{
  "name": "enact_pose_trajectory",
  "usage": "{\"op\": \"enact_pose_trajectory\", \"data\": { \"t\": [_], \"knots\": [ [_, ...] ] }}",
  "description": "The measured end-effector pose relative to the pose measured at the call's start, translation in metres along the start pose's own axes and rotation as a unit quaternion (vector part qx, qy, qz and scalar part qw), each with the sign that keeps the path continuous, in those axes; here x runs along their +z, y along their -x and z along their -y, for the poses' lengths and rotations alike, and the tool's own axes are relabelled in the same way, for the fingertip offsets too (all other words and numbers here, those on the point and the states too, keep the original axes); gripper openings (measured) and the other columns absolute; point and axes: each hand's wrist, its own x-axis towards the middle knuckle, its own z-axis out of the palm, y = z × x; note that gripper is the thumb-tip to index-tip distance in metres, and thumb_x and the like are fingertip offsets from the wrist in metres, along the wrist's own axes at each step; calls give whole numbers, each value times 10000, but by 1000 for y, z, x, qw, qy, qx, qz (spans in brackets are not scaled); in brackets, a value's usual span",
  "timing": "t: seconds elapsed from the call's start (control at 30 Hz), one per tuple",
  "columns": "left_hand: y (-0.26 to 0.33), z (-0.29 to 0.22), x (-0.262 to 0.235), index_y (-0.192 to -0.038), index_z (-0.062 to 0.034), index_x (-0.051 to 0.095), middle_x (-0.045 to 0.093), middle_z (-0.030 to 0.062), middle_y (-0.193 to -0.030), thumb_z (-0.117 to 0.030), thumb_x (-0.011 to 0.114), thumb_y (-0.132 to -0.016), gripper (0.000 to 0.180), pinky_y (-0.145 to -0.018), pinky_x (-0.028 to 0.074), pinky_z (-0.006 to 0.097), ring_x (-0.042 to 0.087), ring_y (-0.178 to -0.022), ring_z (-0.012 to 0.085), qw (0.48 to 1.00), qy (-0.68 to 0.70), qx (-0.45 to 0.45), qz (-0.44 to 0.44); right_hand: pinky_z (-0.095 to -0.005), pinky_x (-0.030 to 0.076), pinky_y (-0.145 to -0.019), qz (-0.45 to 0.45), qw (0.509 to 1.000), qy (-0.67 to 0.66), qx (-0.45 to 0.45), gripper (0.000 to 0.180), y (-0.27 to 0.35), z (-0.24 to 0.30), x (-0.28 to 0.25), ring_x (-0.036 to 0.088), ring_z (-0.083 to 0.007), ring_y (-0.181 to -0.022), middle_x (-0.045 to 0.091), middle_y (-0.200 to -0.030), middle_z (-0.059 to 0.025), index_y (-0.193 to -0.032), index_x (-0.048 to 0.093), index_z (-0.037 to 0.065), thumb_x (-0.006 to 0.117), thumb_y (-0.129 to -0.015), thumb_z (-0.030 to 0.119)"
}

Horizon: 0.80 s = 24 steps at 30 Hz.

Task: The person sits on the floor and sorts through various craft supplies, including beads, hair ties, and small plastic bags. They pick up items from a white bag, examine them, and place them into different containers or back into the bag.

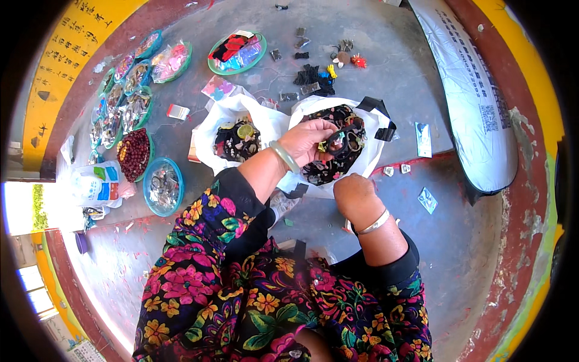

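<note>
My left hand (309, 140) pinches a black hair tie (345, 143) with a small pale and colourful ornament. It is held over the right white bag (373, 158), whose mouth is open on a heap of black hair ties (332, 114) with small decorations. My right hand (356, 192) is by this bag's near rim, at its right side; only a rounded shape shows beyond the wrist, and no fingers can be made out. The left white bag (206, 139) stands alongside, with more dark hair ties and a yellow lemon-slice-like piece (245, 131) inside.
Several baskets of packaged trinkets stand at the left, with a blue basket (163, 187) nearest. Dark red beads (134, 154) fill another. A green tray (237, 53) lies farther off. Black bundles (313, 78) lie beyond the bags. A long silvery padded item (470, 102) borders the right.
</note>
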Motion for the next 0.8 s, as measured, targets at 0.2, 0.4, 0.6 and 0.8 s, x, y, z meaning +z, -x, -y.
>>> {"op": "enact_pose_trajectory", "data": {
  "t": [0.2, 0.4, 0.6, 0.8],
  "knots": [
    [4, -2, -7, -1003, -99, 561, 601, 25, -829, -132, 423, -886, 185, -444, 393, 242, 558, -609, 137, 987, 121, 38, 99, -336, 514, -664, -10, 999, 27, -14, 125, -1, 7, -12, 629, -239, -793, 651, -788, -83, -763, 661, 74, 543, -751, 115],
    [-6, -3, -13, -799, -101, 566, 551, 65, -674, -288, 489, -809, 202, -323, 267, 252, 466, -448, 171, 965, 230, 58, 110, -334, 510, -652, -17, 999, -29, -3, 161, -7, -3, -11, 630, -259, -775, 640, -860, -123, -869, 631, 53, 542, -762, 135],
    [15, -13, 9, -703, -71, 502, 476, 70, -559, -326, 545, -751, 263, -309, 292, 275, 407, -378, 198, 946, 301, 86, 87, -309, 477, -762, -189, 833, -520, -16, 492, -18, -15, -23, 589, -216, -910, 566, -1062, -146, -1202, 454, 29, 572, -725, 10],
    [16, -16, 6, -713, -42, 499, 476, 96, -577, -481, 429, -845, 463, -332, 277, 263, 352, -380, 190, 938, 254, 136, 195, -257, 459, -761, -56, 454, -882, -114, 518, -24, -7, -38, 545, -126, -893, 541, -1054, -62, -1210, 446, 15, 565, -714, -76]
  ]
}}
